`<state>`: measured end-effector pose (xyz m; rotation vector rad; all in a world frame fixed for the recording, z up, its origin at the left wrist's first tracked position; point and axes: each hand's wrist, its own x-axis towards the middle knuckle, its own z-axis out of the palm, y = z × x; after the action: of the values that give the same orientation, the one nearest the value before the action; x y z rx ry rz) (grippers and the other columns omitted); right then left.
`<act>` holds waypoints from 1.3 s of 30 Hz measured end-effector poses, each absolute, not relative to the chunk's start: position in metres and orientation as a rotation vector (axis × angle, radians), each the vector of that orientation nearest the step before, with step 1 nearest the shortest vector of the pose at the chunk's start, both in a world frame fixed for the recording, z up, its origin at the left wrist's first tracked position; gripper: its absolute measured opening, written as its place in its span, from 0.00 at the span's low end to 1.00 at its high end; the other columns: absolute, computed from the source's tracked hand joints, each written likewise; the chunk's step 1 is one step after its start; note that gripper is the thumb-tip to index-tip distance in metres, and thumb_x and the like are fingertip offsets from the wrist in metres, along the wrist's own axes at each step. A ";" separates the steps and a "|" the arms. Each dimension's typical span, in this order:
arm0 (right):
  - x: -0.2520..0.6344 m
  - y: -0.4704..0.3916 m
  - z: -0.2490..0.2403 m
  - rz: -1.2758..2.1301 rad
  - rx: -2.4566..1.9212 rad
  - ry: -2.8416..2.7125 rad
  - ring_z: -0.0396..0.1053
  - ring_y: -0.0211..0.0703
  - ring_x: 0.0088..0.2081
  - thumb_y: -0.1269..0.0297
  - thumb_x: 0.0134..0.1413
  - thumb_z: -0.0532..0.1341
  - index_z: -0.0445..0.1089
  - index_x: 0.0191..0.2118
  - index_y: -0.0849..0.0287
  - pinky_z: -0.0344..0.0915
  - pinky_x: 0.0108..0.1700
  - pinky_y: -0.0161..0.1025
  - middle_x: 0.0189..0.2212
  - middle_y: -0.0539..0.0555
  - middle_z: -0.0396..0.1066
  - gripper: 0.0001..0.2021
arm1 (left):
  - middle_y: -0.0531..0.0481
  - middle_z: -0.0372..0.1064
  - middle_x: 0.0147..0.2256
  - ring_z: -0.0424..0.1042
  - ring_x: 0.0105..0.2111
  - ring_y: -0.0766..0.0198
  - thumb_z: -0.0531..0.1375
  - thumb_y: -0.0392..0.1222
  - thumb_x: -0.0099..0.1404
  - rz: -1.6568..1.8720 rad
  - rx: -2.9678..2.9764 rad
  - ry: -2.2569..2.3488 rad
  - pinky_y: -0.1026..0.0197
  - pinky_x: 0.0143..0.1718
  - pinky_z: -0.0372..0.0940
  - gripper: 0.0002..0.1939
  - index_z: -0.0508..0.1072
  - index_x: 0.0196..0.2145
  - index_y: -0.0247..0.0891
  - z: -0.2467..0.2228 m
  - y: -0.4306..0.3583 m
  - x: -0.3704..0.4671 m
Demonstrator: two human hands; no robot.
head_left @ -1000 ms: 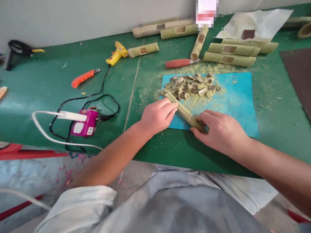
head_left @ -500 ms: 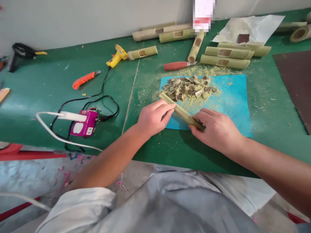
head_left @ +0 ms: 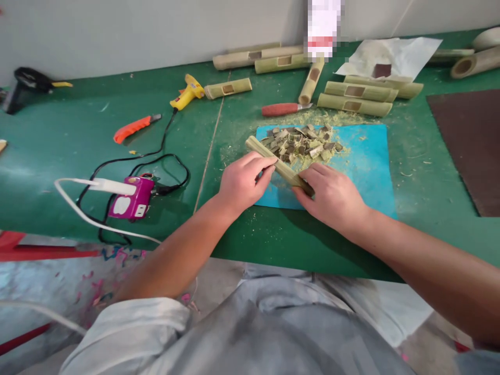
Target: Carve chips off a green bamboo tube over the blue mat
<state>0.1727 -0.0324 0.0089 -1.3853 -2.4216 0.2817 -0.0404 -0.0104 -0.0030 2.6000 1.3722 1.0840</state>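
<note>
Two hands are occupied with one pale bamboo tube [head_left: 285,172], which is held slantwise above the left part of a blue sheet [head_left: 363,172] on the green table [head_left: 250,239]. By the left hand [head_left: 242,181] the tube is pinched narrowly near its middle; by the right hand [head_left: 334,195] its lower, nearer end is gripped between thumb and curled fingers. The far end is left uncovered and is pointed up and to the left, just beside a heap of chips [head_left: 300,145]. Whether the tube is rested on the sheet or is lifted clear of it cannot be told, and its underside is hidden.

For steady handling, firm support is best given by the right hand, while lighter pressure is applied by the left, so that the round wall is not allowed to roll. Fingertips are best kept off any cut edge, as splinters may be met there. If the tube is held a little farther over the sheet, whatever falls is more likely to be caught. The red-handled knife [head_left: 279,109] is laid beyond the sheet, its blade turned right; it is best left well apart from the hands unless it is needed.
</note>
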 end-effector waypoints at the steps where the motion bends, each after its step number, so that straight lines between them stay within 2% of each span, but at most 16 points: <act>1: 0.171 -0.032 0.009 0.277 -1.394 -2.417 0.63 0.43 0.34 0.65 0.60 0.54 0.70 0.34 0.61 0.55 0.35 0.39 0.33 0.58 0.69 0.09 | 0.47 0.76 0.35 0.73 0.32 0.67 0.56 0.40 0.71 1.092 2.589 1.377 0.66 0.35 0.68 0.11 0.77 0.43 0.35 -0.003 -0.009 -0.041; 22: 0.178 -0.030 0.016 0.047 -1.586 -2.352 0.63 0.44 0.31 0.66 0.60 0.52 0.69 0.33 0.63 0.51 0.30 0.40 0.32 0.60 0.69 0.11 | 0.46 0.76 0.37 0.75 0.37 0.64 0.57 0.38 0.70 0.951 2.636 1.206 0.64 0.39 0.68 0.11 0.76 0.46 0.34 0.005 0.016 -0.022; 31: 0.187 -0.030 0.011 0.201 -1.726 -2.343 0.65 0.43 0.31 0.60 0.57 0.59 0.69 0.33 0.61 0.51 0.31 0.40 0.33 0.57 0.70 0.09 | 0.44 0.76 0.37 0.75 0.36 0.62 0.56 0.38 0.70 0.899 2.673 1.199 0.61 0.40 0.69 0.11 0.77 0.44 0.34 -0.009 0.027 -0.019; 35: 0.194 -0.031 0.010 0.335 -1.751 -2.304 0.61 0.39 0.27 0.60 0.56 0.59 0.66 0.30 0.59 0.50 0.30 0.39 0.29 0.54 0.68 0.09 | 0.44 0.75 0.36 0.74 0.35 0.63 0.54 0.40 0.72 0.868 2.746 1.046 0.63 0.37 0.68 0.13 0.76 0.44 0.33 -0.010 0.017 -0.011; 39: 0.194 -0.030 0.011 0.371 -1.766 -2.290 0.61 0.39 0.27 0.60 0.56 0.58 0.66 0.29 0.59 0.49 0.29 0.39 0.29 0.54 0.68 0.09 | 0.45 0.73 0.34 0.73 0.34 0.64 0.50 0.41 0.74 0.726 2.862 0.918 0.63 0.34 0.66 0.15 0.75 0.46 0.34 -0.007 0.010 -0.006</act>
<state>0.1940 -0.0296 0.0111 -1.7663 -2.2901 0.3713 -0.0056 0.0099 -0.0070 2.8624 0.9176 0.7257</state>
